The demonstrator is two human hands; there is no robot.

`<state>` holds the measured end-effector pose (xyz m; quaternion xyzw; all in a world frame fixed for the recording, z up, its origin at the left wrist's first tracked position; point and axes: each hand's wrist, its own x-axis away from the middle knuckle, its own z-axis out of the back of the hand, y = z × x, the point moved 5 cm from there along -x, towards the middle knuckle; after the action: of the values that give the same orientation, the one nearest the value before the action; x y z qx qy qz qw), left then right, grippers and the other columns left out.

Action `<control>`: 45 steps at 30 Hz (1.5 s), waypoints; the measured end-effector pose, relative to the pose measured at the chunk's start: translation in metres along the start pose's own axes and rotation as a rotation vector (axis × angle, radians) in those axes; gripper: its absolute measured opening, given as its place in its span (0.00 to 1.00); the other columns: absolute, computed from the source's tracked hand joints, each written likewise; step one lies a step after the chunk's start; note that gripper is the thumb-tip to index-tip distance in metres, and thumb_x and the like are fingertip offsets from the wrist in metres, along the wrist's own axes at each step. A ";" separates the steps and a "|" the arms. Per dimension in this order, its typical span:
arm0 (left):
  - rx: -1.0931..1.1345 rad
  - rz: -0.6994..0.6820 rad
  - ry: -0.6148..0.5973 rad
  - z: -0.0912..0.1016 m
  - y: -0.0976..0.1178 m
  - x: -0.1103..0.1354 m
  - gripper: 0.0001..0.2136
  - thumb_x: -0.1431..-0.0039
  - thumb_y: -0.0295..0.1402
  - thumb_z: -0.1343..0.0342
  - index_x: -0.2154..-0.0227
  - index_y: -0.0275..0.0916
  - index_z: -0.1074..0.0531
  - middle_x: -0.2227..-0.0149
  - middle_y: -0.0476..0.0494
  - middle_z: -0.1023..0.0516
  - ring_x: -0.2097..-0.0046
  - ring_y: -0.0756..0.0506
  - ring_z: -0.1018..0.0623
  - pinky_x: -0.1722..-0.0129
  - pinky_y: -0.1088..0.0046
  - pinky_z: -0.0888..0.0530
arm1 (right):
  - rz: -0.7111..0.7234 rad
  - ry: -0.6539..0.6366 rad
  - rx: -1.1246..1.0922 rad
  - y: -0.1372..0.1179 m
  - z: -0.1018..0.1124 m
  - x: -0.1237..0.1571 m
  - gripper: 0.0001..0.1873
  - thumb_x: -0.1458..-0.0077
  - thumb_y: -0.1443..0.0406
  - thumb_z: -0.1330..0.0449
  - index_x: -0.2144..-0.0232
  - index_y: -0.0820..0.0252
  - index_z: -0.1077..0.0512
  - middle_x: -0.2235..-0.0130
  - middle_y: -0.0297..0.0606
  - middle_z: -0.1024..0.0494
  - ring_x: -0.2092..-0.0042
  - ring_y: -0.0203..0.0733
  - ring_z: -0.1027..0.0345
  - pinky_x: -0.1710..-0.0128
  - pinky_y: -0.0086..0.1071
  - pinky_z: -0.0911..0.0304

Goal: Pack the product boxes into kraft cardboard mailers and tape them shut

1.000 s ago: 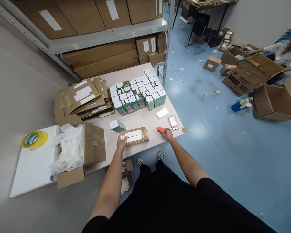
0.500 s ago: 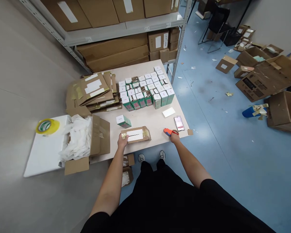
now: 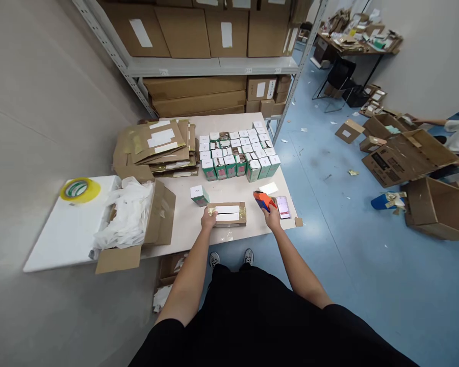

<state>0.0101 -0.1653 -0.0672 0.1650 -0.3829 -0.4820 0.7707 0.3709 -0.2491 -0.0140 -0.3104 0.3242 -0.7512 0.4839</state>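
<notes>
My left hand [image 3: 208, 219] is closed on the left end of a small brown cardboard box [image 3: 237, 216], which lies on the table near its front edge. White label strips and shiny tape show on the box's top. To its right, my right hand [image 3: 272, 218] grips an orange and blue tape dispenser [image 3: 265, 200], raised just over the table and apart from the box. A single green and white carton [image 3: 199, 195] stands behind my left hand. By my right hand lie a phone [image 3: 283, 207] and a white card [image 3: 268, 188].
Rows of green and white cartons [image 3: 229, 166] fill the table's back right. Flattened cardboard [image 3: 160, 140] is piled at the back left. An open box with white packing [image 3: 132, 209] and a yellow tape roll [image 3: 78, 189] are left. Behind stands a shelf [image 3: 214, 66]. Another person's arm [image 3: 432, 122] shows far right.
My right hand has lifted and turned the tape dispenser, bringing it slightly nearer the box. My left hand still holds the box, which now lies straighter. The camera view has shifted.
</notes>
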 end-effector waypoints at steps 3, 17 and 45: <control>0.017 0.017 -0.009 -0.001 -0.004 0.002 0.28 0.39 0.43 0.40 0.37 0.47 0.34 0.47 0.40 0.18 0.44 0.35 0.21 0.45 0.62 0.27 | 0.156 -0.097 -0.119 -0.055 -0.018 0.000 0.19 0.39 0.49 0.42 0.60 0.57 0.26 0.61 0.41 0.22 0.57 0.51 0.29 0.55 0.40 0.31; 0.221 -0.062 -0.064 0.021 0.012 0.026 0.45 0.46 0.39 0.32 0.29 0.38 0.48 0.34 0.29 0.32 0.33 0.34 0.31 0.36 0.61 0.34 | 0.189 -0.506 -0.409 -0.075 -0.090 0.029 0.27 0.44 0.48 0.37 0.49 0.58 0.24 0.50 0.42 0.18 0.49 0.52 0.25 0.46 0.44 0.31; 0.147 -0.527 0.155 0.129 0.112 0.075 0.07 0.40 0.37 0.39 0.65 0.42 0.17 0.62 0.44 0.15 0.60 0.43 0.18 0.55 0.66 0.23 | 0.384 -0.718 -0.313 -0.104 -0.082 0.002 0.29 0.43 0.56 0.36 0.40 0.54 0.27 0.43 0.43 0.22 0.44 0.55 0.29 0.44 0.47 0.34</control>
<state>0.0007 -0.1615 0.1193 0.3506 -0.3005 -0.6225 0.6319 0.2514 -0.2022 0.0189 -0.5556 0.2971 -0.4339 0.6440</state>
